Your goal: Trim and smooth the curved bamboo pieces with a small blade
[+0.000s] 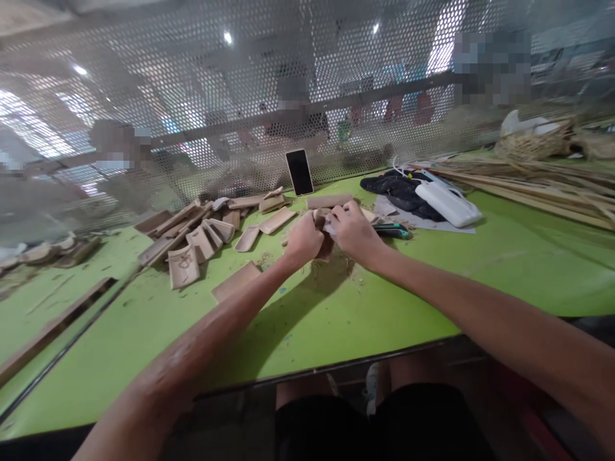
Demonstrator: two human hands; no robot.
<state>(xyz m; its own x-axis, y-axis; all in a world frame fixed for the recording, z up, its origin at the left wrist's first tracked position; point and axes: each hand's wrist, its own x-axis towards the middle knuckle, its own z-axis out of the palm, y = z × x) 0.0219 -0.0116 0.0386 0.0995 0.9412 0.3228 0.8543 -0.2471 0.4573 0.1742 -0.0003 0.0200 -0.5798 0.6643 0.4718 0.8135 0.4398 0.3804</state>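
Left hand (305,239): grasps the wood (325,248).
Right hand (354,230): pinches a pale scrap (329,225) close against the wood.
Wood: sits between both hands, just right of the left, the nearer; long axis unclear behind fingers.
Cutter (396,230): lies just beside the right hand.

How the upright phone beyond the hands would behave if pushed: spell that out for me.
The phone would probably tip readily, since it stands tall on its short edge; what props it up is unclear. It is likely stiff, as it stands straight and flat without sagging. Its smooth, dark face might be somewhat slippery to grip.
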